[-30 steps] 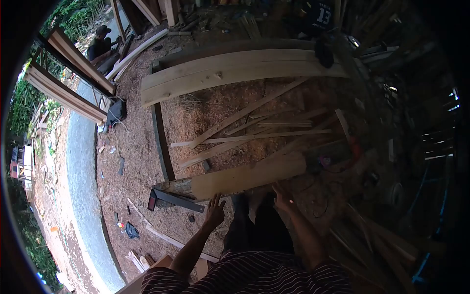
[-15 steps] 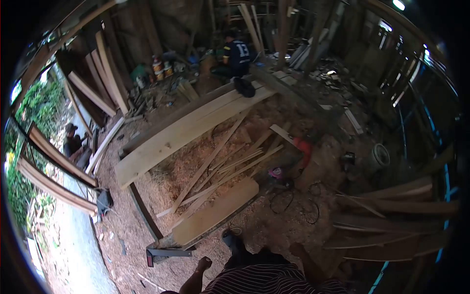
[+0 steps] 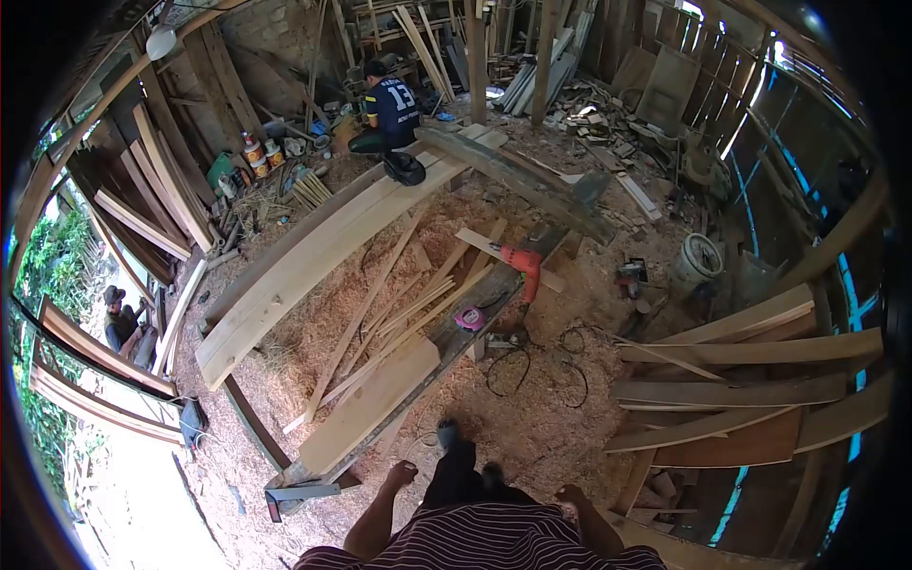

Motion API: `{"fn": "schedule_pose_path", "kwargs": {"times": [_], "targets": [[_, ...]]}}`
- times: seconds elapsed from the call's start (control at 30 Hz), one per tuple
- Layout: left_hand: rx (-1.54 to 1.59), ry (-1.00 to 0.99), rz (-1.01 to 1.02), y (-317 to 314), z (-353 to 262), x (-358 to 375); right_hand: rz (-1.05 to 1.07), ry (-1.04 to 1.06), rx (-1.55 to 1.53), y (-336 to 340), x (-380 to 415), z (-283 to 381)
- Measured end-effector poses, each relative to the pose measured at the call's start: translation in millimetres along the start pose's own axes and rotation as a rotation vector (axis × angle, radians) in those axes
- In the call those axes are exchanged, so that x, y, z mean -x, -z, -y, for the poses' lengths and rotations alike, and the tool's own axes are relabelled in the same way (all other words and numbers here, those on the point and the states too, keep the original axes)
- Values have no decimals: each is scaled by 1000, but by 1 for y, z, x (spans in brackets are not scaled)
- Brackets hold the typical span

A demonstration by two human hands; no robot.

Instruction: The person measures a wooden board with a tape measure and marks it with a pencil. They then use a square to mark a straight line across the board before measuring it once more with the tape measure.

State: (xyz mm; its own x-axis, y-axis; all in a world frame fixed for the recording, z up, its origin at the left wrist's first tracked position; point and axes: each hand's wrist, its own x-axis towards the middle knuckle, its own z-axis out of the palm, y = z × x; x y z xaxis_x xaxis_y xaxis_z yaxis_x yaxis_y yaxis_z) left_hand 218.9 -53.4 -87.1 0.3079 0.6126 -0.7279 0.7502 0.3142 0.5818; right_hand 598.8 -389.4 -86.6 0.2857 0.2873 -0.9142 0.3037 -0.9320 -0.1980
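Note:
My left hand (image 3: 403, 473) hangs beside my striped shirt with its fingers curled in, and nothing shows in it. The cut end of a pale, shaped plank (image 3: 375, 404) lies nearest to it, along a low bench. My right hand (image 3: 570, 494) is low on the other side, its fingers drawn in as well, over ground covered in shavings. On the dark beam beyond the plank rest a pink tape measure (image 3: 469, 318) and a red power drill (image 3: 522, 266). A metal square-like tool (image 3: 306, 491) sits at the bench's near left corner.
Long pale boards (image 3: 313, 266) span the frame, a black bag-like item (image 3: 404, 168) on top. A person in a number 13 shirt (image 3: 391, 109) crouches behind; another person (image 3: 128, 328) sits at left. Planks (image 3: 731, 391) are stacked right. A cable (image 3: 508, 370) loops across the floor; a bucket (image 3: 699, 258) stands beyond.
The view has tilted and shifted, so boards, drill and bench appear further left, and the picture is brighter. My left hand sits higher in view; my legs have moved in a stride.

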Motion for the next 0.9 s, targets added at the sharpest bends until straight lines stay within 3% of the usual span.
{"fn": "schedule_pose_path", "kwargs": {"times": [0.07, 0.2, 0.27, 0.3, 0.37, 0.43, 0.47, 0.5, 0.53, 0.6, 0.63, 0.7, 0.77, 0.9], "targets": [[-1, -35, 7, 3, 2, -28, -239, 206, 178, -8, -59, -16], [-34, -42, 30, 9, -31, -56, -162, 379, 280, 31, -95, 28], [-120, -42, 64, 8, -35, -100, -267, 547, 80, 44, -127, 45], [-82, -52, 83, 13, -57, -96, -383, 627, 292, 65, -104, 79], [-199, -148, 95, 20, -96, -100, -212, 444, 353, 101, -88, 130], [-368, -272, 74, 4, -59, -174, -235, 439, 469, 125, -119, 153], [-544, -387, 58, -9, -88, -215, -250, 429, 577, 135, -131, 163], [-530, -376, 58, 9, -94, -188, -240, 428, 591, 149, -130, 177], [-477, -460, 167, 35, -180, -159, -245, 459, 585, 169, -123, 198], [-264, -496, -37, 32, -207, -166, -334, 505, 441, 198, -112, 238], [-152, -529, -26, 34, -220, -169, -415, 517, 301, 208, -106, 257], [-21, -525, -10, 32, -238, -167, -315, 427, 165, 234, -75, 306], [71, -421, 42, 35, -256, -167, -258, 386, 213, 242, -87, 331], [56, -397, 116, 34, -280, -174, -151, 389, 243, 274, -59, 408]]}}
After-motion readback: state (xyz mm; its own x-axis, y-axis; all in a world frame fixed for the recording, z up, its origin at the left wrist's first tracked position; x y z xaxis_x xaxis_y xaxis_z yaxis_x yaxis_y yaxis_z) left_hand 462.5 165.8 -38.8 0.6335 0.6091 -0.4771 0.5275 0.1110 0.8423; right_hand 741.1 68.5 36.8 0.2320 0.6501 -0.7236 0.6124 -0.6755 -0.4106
